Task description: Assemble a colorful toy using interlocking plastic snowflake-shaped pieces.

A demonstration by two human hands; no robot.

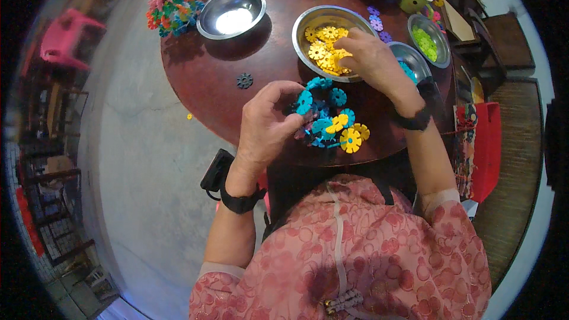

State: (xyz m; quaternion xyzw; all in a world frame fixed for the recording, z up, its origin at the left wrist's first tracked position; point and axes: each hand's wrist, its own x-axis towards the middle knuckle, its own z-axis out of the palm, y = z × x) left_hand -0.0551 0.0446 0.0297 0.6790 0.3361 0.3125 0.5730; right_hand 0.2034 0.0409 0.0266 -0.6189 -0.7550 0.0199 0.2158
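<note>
The half-closed left hand (268,120) pinches the flower-disc cluster (320,125) at the table's (198,86) six o'clock; slackening could drop it. The right hand (377,59), curled into the metal bowl (298,52) at the cluster's twelve, hold unclear, could snag and tip it.

Top (379,255): pink, darker rounded print, pale front trim (338,225); sleeves (459,231) ending in pale cuffs (443,199). Left hand (267,120): bare; black wristband (239,203), dark box (217,169), thin cable (211,195). Right hand (374,59): bare; black strap (414,120). Fastening (344,302) low on the front: apparently knotted, indistinct.
</note>
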